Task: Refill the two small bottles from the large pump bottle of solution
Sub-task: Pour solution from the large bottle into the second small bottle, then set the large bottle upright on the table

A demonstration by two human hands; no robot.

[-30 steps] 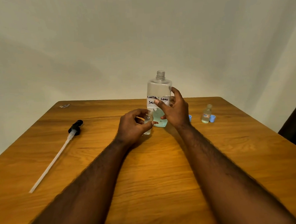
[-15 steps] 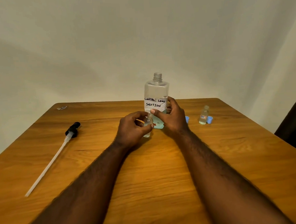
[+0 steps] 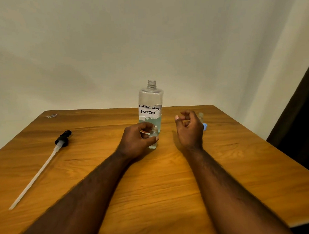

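Note:
The large clear bottle (image 3: 150, 106) stands upright at the table's middle back. Its threaded neck is uncapped, a handwritten label reads "contact lens solution", and pale green liquid fills only its lowest part. In front of it my left hand (image 3: 136, 142) grips a small clear bottle (image 3: 154, 137), upright on the table with no cap on. My right hand (image 3: 188, 129) hovers to the right, fingers loosely curled and apart, with nothing visible in it. Behind that hand the second small bottle (image 3: 201, 116) is partly hidden, with a blue cap (image 3: 205, 126) next to it.
The black pump head (image 3: 63, 137) with its long white tube (image 3: 33, 179) lies on the left of the wooden table (image 3: 154, 197). A small shiny scrap (image 3: 51, 115) sits at the back left corner. A dark object stands off the right edge.
My right hand has left the top of the small bottle and moved right, towards the second small bottle. My left hand still holds the first small bottle in place.

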